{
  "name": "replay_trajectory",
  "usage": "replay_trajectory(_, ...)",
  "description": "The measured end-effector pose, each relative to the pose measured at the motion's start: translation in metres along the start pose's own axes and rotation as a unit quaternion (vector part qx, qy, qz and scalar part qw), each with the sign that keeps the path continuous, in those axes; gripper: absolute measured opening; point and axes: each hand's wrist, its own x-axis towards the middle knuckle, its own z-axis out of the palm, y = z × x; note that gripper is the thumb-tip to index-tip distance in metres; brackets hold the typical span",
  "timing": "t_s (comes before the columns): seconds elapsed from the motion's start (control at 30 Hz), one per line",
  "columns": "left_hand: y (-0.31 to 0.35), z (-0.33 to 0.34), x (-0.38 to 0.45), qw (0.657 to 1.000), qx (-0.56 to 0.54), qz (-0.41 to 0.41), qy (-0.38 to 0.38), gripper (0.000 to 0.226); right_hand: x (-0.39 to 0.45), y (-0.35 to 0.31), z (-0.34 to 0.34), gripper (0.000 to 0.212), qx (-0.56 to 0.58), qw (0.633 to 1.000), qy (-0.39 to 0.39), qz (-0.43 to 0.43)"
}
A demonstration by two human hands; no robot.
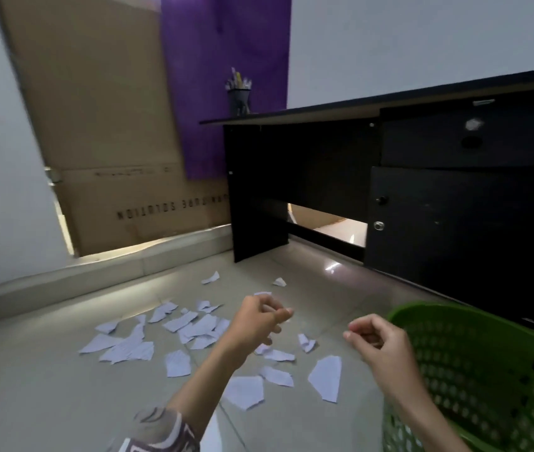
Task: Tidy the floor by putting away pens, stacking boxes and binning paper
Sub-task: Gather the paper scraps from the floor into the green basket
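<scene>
binning paper: this looks like the step in hand, judging by the scraps on the floor and the bin beside the hands.
green bin (494,363): nearest on the right, a perforated basket standing on the floor; its inside shows no paper that i can make out.
right hand (379,344): raised just left of the bin's rim, fingers loosely curled, nothing visible in them.
left hand (259,319): raised over the scraps, fingers curled in with thumb and forefinger close together; whether a small scrap is pinched there i cannot tell.
torn paper (194,327): many white pieces spread over the floor (31,402), under and left of the hands, a few stray ones nearer the desk; all of it left to bin.
desk (438,203): dark, beyond the scraps, against the wall.
pen holder (239,98): on the desk's far corner, full of pens; no pens seen on the floor, so that part seems done.
cardboard (106,125): a large flat box leaning on the far wall; stacking cannot be judged from here.
</scene>
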Motion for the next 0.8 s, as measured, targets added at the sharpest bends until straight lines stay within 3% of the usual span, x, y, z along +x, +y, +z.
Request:
replay_trajectory(0.3, -0.052, -0.169, -0.123, 0.982, 0.043, -0.047, 0.176, 0.019, -0.057, -0.084, 0.168, 0.006, 0.045, 0.975, -0.203, -0.083)
replay_trajectory(0.5, -0.111, -0.262, -0.240, 0.940, 0.053, -0.119, 0.314, 0.020, -0.117, -0.140, 0.279, 0.016, 0.023, 0.929, -0.336, -0.154)
replay_trajectory(0.63, -0.153, -0.313, -0.329, 0.896, 0.056, -0.177, 0.402, 0.026, -0.173, -0.178, 0.344, 0.036, -0.041, 0.869, -0.430, -0.241)
replay_trajectory(0.8, -0.202, -0.355, -0.431, 0.843, 0.034, -0.235, 0.482, 0.030, -0.241, -0.223, 0.401, 0.050, -0.128, 0.760, -0.534, -0.349)
